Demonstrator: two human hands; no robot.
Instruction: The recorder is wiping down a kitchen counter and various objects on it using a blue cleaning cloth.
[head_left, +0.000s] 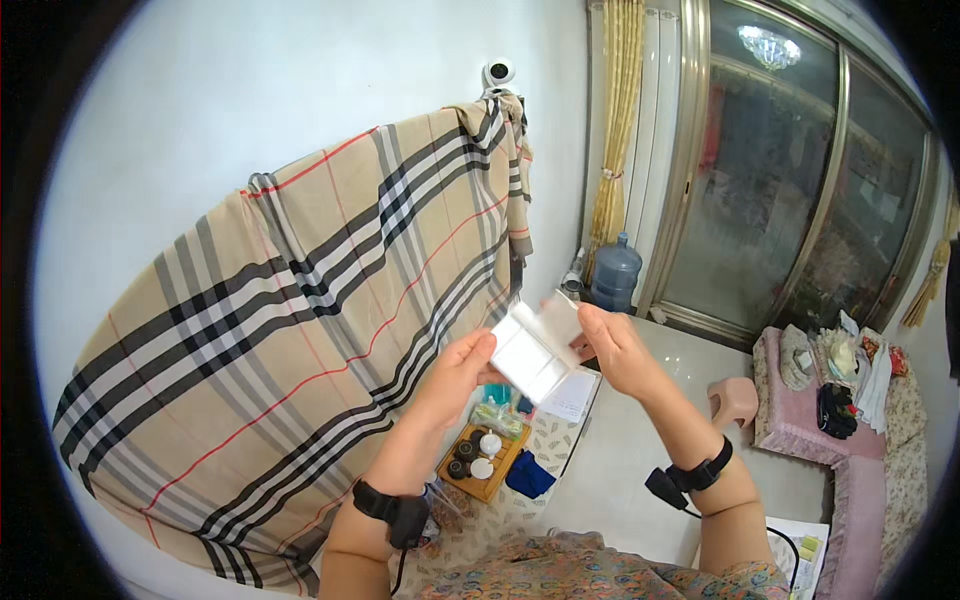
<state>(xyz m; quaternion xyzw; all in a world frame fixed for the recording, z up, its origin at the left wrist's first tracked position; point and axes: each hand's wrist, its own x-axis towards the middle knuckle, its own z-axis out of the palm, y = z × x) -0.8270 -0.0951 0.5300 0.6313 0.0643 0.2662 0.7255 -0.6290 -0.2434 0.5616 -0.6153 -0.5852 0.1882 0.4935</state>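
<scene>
My left hand (461, 371) grips the left edge of a small white tray-like box (525, 352), which shows raised ridges or dividers inside. My right hand (609, 349) pinches a thin, translucent whitish piece (561, 322) at the box's upper right side; whether it is joined to the box cannot be told. Both hands are raised over a low table with a leaf-patterned cover (559, 442). Each forearm wears a black strap with a small device and a cable.
On the table are a wooden tray (487, 491) with a teapot and cups, a dark blue cloth (531, 474), plastic bags (496, 416) and a written paper (570, 394). A pink stool (731, 401), a sofa (795, 435) with clothes and a water jug (616, 274) stand beyond.
</scene>
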